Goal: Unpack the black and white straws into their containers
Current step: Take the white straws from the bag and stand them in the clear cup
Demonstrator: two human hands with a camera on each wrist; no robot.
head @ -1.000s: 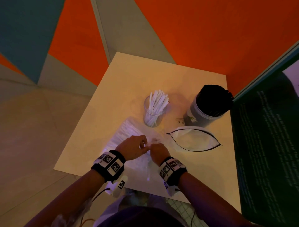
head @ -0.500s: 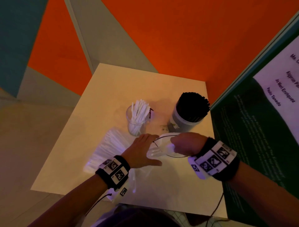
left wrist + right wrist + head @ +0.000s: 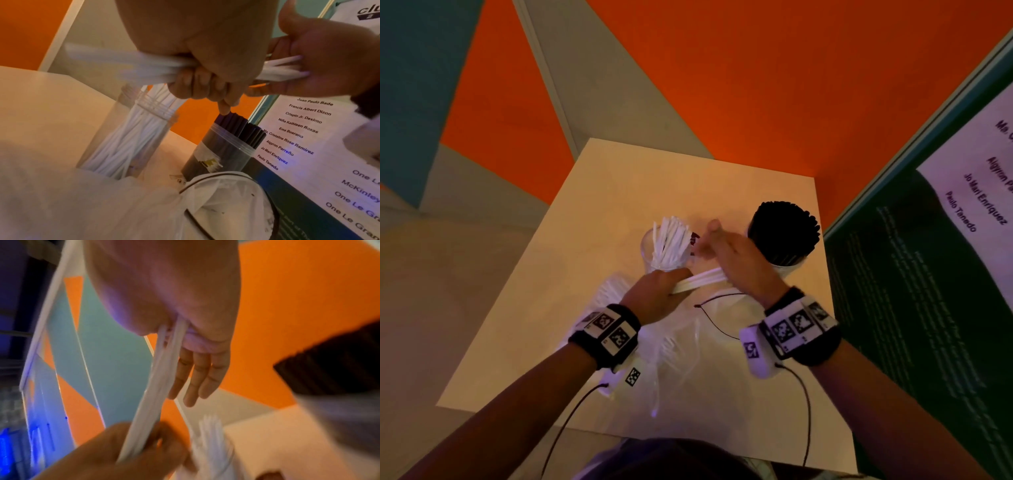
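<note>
My left hand grips a bundle of white straws, held roughly level just in front of the clear jar of white straws. My right hand has straight fingers, and its palm rests against the bundle's right ends. A grey tub packed with black straws stands to the right. Under my left wrist lies a plastic bag holding more white straws.
An empty clear bag with a black rim lies on the pale table below my hands. A dark green board with printed names stands along the table's right edge. Orange and grey walls rise behind.
My left hand has lifted a bundle of white straws off the bag. My right hand left the black-rimmed bag and moved up to the bundle's ends beside the jar.
</note>
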